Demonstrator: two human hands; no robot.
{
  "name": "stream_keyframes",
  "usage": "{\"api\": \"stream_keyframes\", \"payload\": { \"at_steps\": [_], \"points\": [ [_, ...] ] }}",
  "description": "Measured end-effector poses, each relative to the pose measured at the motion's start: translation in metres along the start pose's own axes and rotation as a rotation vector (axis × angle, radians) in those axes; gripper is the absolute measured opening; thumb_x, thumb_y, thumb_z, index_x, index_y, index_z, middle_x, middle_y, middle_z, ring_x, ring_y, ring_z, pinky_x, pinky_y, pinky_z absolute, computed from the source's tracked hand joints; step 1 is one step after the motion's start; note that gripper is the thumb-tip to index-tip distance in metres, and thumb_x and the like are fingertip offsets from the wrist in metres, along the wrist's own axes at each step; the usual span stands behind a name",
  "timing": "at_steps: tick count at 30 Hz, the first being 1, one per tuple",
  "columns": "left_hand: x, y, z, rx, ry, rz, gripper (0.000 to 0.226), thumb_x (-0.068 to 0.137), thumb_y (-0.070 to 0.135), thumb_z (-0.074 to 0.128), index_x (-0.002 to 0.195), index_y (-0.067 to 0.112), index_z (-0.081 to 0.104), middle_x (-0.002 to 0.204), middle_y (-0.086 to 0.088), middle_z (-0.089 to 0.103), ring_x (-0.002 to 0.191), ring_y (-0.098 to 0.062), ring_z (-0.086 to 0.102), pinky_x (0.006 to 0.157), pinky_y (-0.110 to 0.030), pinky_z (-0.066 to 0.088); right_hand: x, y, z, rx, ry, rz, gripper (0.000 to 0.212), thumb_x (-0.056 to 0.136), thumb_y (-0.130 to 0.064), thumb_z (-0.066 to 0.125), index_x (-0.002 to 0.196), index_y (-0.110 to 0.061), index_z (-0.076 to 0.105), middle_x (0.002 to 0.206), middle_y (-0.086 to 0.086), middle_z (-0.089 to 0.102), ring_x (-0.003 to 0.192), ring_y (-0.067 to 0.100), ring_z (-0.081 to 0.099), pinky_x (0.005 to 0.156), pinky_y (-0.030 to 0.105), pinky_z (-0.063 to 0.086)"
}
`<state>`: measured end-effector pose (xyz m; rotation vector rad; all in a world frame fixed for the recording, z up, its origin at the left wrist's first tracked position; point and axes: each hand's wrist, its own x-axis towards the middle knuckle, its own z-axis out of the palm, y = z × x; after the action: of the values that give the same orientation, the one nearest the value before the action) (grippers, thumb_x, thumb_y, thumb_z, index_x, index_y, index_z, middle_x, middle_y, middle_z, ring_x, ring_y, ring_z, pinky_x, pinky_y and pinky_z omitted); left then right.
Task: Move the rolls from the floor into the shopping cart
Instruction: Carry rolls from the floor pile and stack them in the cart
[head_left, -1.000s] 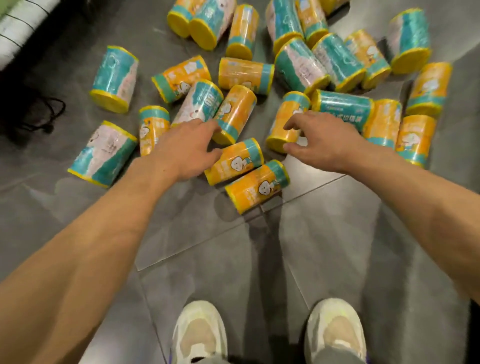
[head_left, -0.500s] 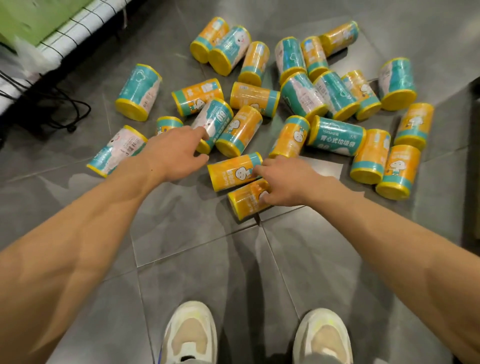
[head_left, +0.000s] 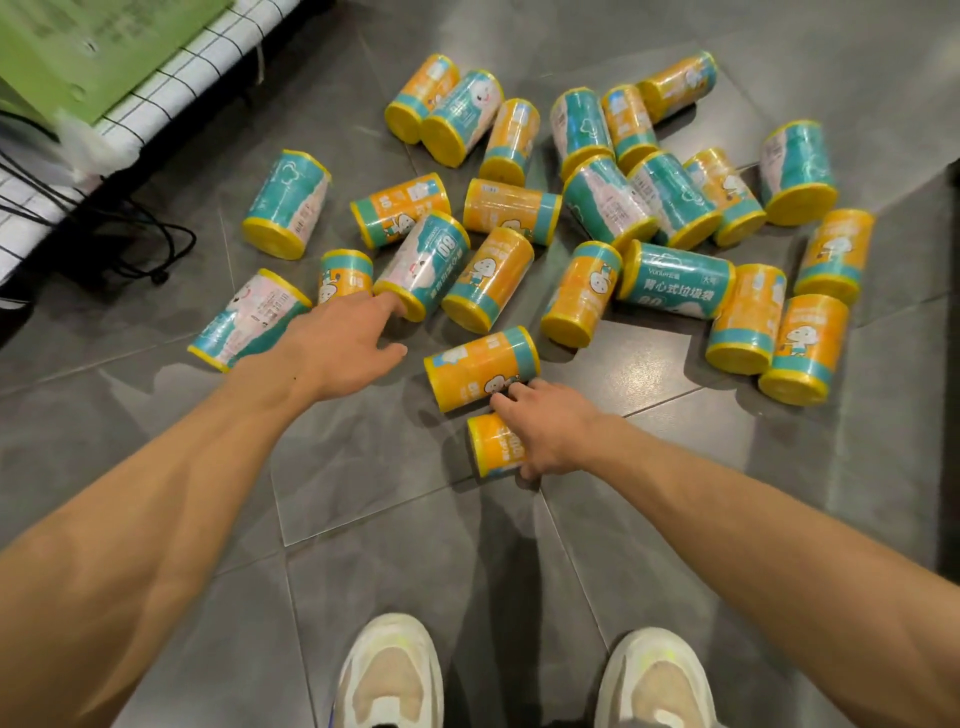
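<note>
Down on the grey tiled floor (head_left: 363, 519), over by the left wall, black cables (head_left: 156, 244) trail beside a white grid-patterned frame (head_left: 171, 73) under a green sheet (head_left: 88, 47). Right of the cables, the plastic-wrapped orange and teal rolls (head_left: 675, 280) lie scattered on their sides, every one on the tiles. Left hand (head_left: 337, 348) reaches in with fingers spread and nothing held, forefinger touching the yellow end of a teal and pink roll (head_left: 423, 267). Further right of the cables, right hand (head_left: 550, 431) is down over the nearest small orange roll (head_left: 493, 444), fingers curled round it, fingertips against the orange roll with a teal band (head_left: 480, 366) just behind. Cream trainers (head_left: 389, 675) stand nearest us.
</note>
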<state>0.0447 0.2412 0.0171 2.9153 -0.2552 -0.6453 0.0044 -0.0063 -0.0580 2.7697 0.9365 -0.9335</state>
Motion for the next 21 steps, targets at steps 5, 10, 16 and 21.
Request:
{"api": "stream_keyframes", "payload": {
  "at_steps": [5, 10, 16, 21],
  "points": [
    [0.015, 0.020, 0.011, -0.076, -0.004, 0.043, 0.052, 0.091, 0.044, 0.062, 0.137, 0.023, 0.049, 0.134, -0.007, 0.058, 0.124, -0.029, 0.056, 0.099, -0.050, 0.049, -0.037, 0.014, -0.013, 0.457, 0.080, 0.099, 0.074, 0.068, -0.040, 0.087, 0.126, -0.017, 0.048, 0.118, 0.005, 0.059, 0.105, 0.025, 0.060, 0.076, 0.031, 0.045],
    [0.028, 0.062, 0.046, -0.025, -0.065, 0.099, 0.064, 0.087, 0.057, 0.062, 0.139, 0.025, 0.044, 0.130, -0.006, 0.055, 0.122, -0.031, 0.055, 0.094, -0.049, 0.050, -0.082, 0.040, -0.047, 0.758, 0.261, 0.197, 0.071, 0.069, -0.036, 0.091, 0.125, -0.020, 0.051, 0.110, -0.002, 0.063, 0.099, 0.017, 0.061, 0.084, 0.035, 0.050],
    [0.043, 0.081, 0.096, 0.115, 0.017, 0.009, 0.105, 0.069, 0.064, 0.078, 0.148, 0.023, 0.023, 0.131, -0.011, 0.050, 0.121, -0.036, 0.053, 0.096, -0.051, 0.045, -0.096, 0.057, -0.057, 1.055, 0.448, 0.305, 0.066, 0.066, -0.033, 0.093, 0.116, -0.028, 0.050, 0.104, -0.011, 0.065, 0.098, 0.009, 0.064, 0.088, 0.035, 0.054],
    [0.053, 0.098, 0.091, 0.006, 0.015, -0.079, 0.092, 0.071, 0.060, 0.079, 0.137, 0.016, 0.032, 0.126, -0.013, 0.056, 0.115, -0.037, 0.058, 0.084, -0.046, 0.049, -0.094, 0.059, -0.049, 1.243, 0.514, 0.339, 0.086, 0.049, -0.048, 0.091, 0.123, -0.024, 0.054, 0.113, -0.003, 0.071, 0.104, 0.014, 0.070, 0.096, 0.046, 0.058]
  ]
}}
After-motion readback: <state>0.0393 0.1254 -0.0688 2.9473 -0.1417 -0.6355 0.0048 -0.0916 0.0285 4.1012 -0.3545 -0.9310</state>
